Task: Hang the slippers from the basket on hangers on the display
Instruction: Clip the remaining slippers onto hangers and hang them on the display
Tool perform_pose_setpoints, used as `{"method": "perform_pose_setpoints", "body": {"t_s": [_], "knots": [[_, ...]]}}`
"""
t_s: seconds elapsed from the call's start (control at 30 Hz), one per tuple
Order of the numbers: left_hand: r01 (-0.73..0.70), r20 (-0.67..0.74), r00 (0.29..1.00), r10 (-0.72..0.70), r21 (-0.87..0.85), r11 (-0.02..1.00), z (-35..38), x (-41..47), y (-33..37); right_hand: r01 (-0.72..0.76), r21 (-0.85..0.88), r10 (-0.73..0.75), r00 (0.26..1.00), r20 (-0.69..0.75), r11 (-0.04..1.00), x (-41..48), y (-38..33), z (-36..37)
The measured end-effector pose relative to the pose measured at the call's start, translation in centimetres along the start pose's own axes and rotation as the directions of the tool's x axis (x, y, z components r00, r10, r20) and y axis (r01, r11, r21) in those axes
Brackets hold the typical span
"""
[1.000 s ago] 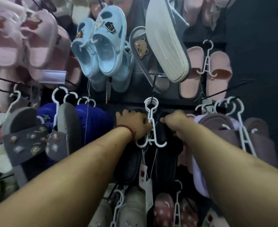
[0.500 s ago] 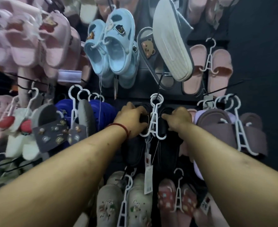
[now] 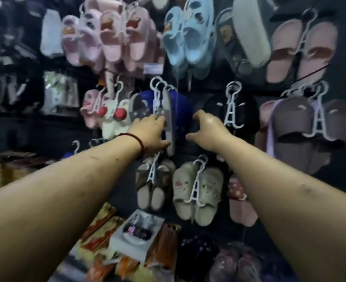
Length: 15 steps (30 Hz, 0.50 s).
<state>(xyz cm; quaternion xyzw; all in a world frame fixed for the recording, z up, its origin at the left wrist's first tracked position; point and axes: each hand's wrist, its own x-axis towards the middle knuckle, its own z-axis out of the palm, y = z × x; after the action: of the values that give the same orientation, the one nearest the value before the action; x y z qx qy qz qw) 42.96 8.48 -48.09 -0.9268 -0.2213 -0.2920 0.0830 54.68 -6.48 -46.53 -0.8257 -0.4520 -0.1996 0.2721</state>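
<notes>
A pair of black slippers (image 3: 247,110) hangs on a white hanger (image 3: 232,107) at the middle of the dark display wall. My right hand (image 3: 207,132) hovers just left of that pair, fingers spread and loosely curled, holding nothing. My left hand (image 3: 149,133), with a red string at the wrist, reaches to a grey slipper (image 3: 169,121) that hangs edge-on in front of blue slippers (image 3: 181,104). Its fingertips and thumb touch the grey slipper. The basket is out of view.
Hung pairs crowd the wall: pink (image 3: 111,37), light blue (image 3: 188,39), mauve (image 3: 302,127), beige (image 3: 198,190). A black peg rod (image 3: 310,75) juts out at the upper right. Boxes and packets (image 3: 135,233) lie below.
Both hands let go of the black slippers on the hanger and moved left. My left hand now reaches the grey slipper. The view swung left and down.
</notes>
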Motion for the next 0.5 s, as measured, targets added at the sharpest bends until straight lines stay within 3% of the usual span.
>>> {"method": "perform_pose_setpoints", "body": {"t_s": [0.27, 0.5], "knots": [[0.233, 0.136, 0.957, -0.255, 0.162, 0.959, 0.5, -15.9, -8.3, 0.324, 0.171, -0.352, 0.919, 0.175, 0.93, -6.3, -10.3, 10.3], [0.489, 0.221, 0.8, -0.558, 0.3, 0.819, 2.2, -31.7, -15.3, 0.477, 0.352, -0.582, 0.749, 0.317, 0.805, -13.2, -19.1, 21.4]]}}
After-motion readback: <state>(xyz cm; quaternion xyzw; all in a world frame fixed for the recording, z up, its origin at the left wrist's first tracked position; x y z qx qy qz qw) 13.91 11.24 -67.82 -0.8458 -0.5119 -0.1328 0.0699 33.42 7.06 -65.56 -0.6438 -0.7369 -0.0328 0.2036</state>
